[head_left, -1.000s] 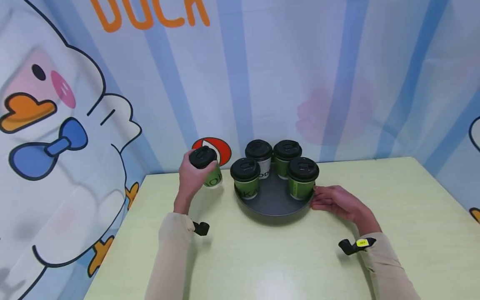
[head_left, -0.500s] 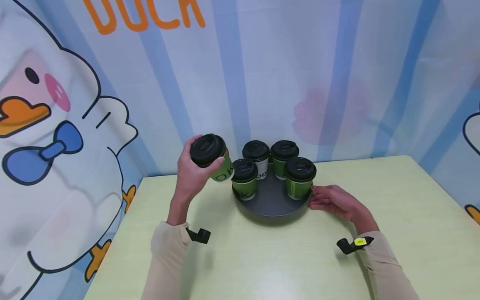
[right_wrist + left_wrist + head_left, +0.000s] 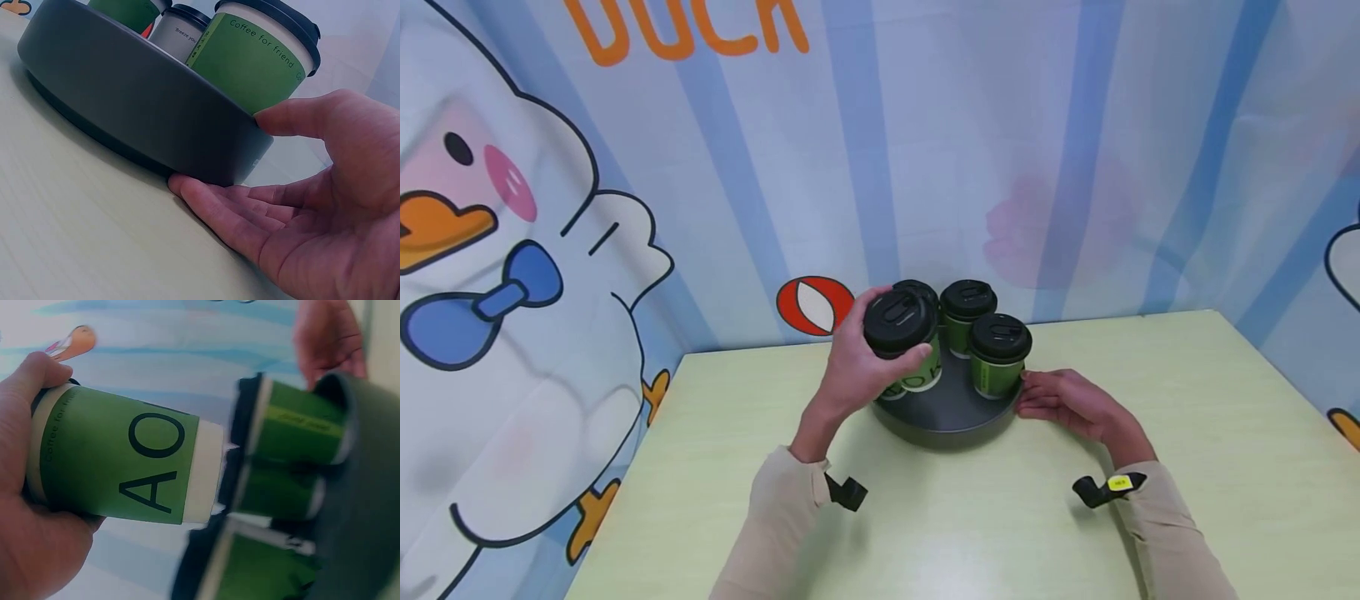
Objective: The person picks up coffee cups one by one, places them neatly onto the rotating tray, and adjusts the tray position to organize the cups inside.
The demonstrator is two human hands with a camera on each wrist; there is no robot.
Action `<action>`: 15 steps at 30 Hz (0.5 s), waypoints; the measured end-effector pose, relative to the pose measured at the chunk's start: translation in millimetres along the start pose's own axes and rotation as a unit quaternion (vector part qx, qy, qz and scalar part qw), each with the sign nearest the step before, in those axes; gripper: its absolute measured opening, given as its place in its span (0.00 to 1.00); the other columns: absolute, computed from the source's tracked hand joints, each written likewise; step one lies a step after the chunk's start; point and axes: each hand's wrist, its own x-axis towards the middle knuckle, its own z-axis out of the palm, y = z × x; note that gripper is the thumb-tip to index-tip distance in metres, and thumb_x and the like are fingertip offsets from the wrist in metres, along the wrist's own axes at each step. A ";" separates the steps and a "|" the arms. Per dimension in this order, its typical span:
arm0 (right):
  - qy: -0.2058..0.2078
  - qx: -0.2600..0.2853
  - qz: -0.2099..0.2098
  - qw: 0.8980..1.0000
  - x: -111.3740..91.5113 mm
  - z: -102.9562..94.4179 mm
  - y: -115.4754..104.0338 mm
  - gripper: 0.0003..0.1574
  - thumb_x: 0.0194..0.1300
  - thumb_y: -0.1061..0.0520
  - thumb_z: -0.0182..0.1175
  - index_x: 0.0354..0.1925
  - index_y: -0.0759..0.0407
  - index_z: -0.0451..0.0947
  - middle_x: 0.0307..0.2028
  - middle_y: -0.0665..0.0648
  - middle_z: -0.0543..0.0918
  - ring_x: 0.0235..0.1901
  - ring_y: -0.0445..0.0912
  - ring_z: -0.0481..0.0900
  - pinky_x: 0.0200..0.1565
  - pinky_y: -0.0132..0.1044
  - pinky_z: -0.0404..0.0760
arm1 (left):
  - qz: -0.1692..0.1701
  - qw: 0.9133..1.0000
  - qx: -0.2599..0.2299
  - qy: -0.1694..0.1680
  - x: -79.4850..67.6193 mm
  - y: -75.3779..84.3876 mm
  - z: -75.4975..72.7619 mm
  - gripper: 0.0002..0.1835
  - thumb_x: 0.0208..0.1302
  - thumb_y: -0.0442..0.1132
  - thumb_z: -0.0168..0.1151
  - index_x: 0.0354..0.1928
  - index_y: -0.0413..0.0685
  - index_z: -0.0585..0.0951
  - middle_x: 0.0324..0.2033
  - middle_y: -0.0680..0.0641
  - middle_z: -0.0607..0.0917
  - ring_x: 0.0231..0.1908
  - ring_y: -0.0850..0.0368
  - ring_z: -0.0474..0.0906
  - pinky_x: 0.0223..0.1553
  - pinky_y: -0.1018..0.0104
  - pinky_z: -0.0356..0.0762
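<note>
My left hand [image 3: 853,367] grips a green paper coffee cup [image 3: 922,372] with a black lid, near the lid end. The left wrist view shows this cup [image 3: 112,456] off the pan, its base toward the other cups. Below is a round dark grey pan [image 3: 951,429] bearing several lidded cups. A green cup [image 3: 997,375] stands at its right and another green cup [image 3: 958,335] behind. The held cup mostly hides a front-left green cup [image 3: 892,392] and a rear cup [image 3: 917,287]. My right hand [image 3: 1075,408] pinches the pan's right edge, thumb at the rim, fingers under the base.
The pan stands on a pale yellow table [image 3: 947,533]. A fabric backdrop [image 3: 925,150] with blue stripes and a duck print rises directly behind the table's far edge. Each wrist carries a small black camera mount [image 3: 847,493].
My left hand has carried its cup to the right, lifting it first, from beside the pan to over its left part. My right hand stays at the pan's edge.
</note>
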 end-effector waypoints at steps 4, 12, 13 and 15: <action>0.002 0.004 0.002 1.000 0.5 -0.3 0.8 0.29 0.82 0.53 0.53 0.58 0.82 0.70 0.45 0.65 0.86 0.45 0.48 0.88 0.56 0.43 0.84 | -0.022 0.999 0.014 -0.024 -3.2 -9.7 19.5 0.46 0.56 0.51 0.74 0.73 0.41 0.65 0.59 0.43 0.79 0.56 0.51 0.79 0.55 0.54 0.82; 0.004 -0.005 0.001 1.000 0.1 0.2 0.8 0.33 0.82 0.52 0.53 0.61 0.84 0.67 0.46 0.64 0.85 0.46 0.48 0.88 0.56 0.42 0.84 | -0.045 0.995 0.066 -0.057 -13.8 -28.3 44.4 0.49 0.55 0.55 0.75 0.75 0.44 0.65 0.64 0.43 0.75 0.60 0.50 0.75 0.60 0.52 0.78; 0.005 -0.006 0.001 1.000 0.0 -0.1 0.7 0.33 0.82 0.51 0.53 0.61 0.85 0.67 0.46 0.64 0.85 0.46 0.48 0.88 0.56 0.42 0.84 | -0.049 0.995 0.067 -0.063 -15.4 -30.8 46.7 0.49 0.55 0.55 0.75 0.75 0.45 0.65 0.64 0.43 0.75 0.61 0.50 0.75 0.60 0.51 0.78; 0.006 -0.005 -0.001 1.000 -0.1 -0.6 0.6 0.33 0.82 0.52 0.54 0.61 0.85 0.67 0.46 0.64 0.85 0.46 0.48 0.88 0.56 0.42 0.84 | -0.057 0.993 0.071 -0.071 -18.7 -36.4 51.3 0.49 0.55 0.54 0.75 0.75 0.44 0.64 0.65 0.43 0.74 0.61 0.49 0.74 0.62 0.50 0.77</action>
